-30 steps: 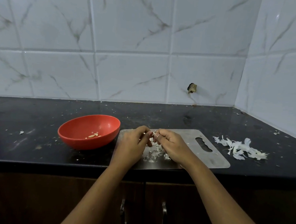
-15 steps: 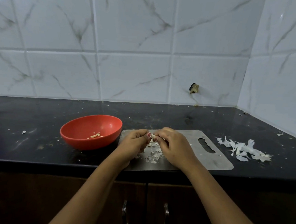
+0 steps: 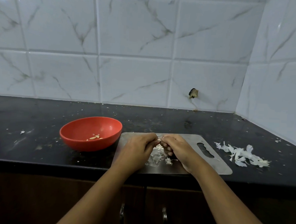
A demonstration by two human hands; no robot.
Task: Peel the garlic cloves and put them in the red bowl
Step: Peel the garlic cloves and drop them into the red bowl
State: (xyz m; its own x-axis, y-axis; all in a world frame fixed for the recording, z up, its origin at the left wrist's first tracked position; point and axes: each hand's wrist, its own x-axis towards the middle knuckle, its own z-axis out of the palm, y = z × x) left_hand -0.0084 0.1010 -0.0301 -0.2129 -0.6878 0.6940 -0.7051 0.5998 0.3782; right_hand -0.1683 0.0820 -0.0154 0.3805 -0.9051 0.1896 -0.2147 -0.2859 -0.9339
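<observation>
My left hand and my right hand meet fingertip to fingertip above the steel cutting board. Between them both pinch a small garlic clove, mostly hidden by the fingers. A heap of garlic skins lies on the board under the hands. The red bowl stands just left of the board, with a few peeled cloves at its bottom.
A pile of white garlic skins lies on the black counter right of the board. Small scraps are scattered over the counter. Tiled walls close the back and the right side. Cabinet doors with handles sit below the counter edge.
Both hands stay together over the board working the clove; the fingers have shifted slightly. The camera has moved a little, nothing else has moved.
</observation>
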